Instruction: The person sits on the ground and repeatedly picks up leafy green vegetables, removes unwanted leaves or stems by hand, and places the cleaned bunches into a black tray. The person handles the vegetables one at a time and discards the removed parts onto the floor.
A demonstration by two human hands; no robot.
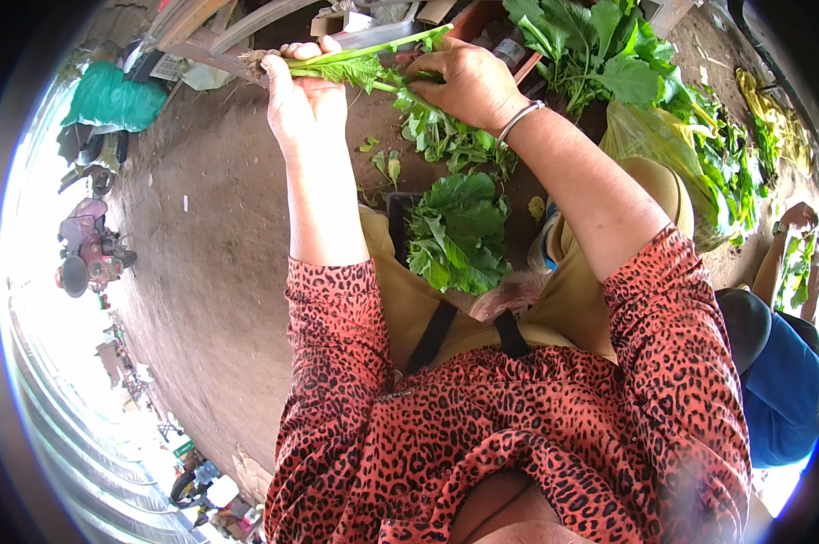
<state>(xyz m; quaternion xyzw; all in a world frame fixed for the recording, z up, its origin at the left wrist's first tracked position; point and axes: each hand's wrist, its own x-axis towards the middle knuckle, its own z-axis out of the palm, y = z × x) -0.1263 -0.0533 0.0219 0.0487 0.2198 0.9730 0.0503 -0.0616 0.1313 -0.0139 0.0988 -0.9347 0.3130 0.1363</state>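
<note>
My left hand [307, 109] holds the root end of a leafy green plant [355, 66] between thumb and fingers. Soil clings to its roots [256, 62], which stick out past the thumb. At the stems and leaves, my right hand [467, 81] has its fingers curled around the plant, with a metal bangle on the wrist; the fingertips are partly hidden. Below the hands, loose leafy greens [450, 136] lie on the ground. Between my knees, a bunch of broad green leaves [458, 231] rests on a dark crate [397, 221], mostly covered by the leaves.
At upper right stands a large heap of greens [593, 54], beside a yellowish plastic bag [661, 146]. A reddish-brown box [474, 24] holds a bottle. Another person's hand [798, 217] is at far right near some greens. A teal bag [113, 98] and a red vehicle [93, 248] are left.
</note>
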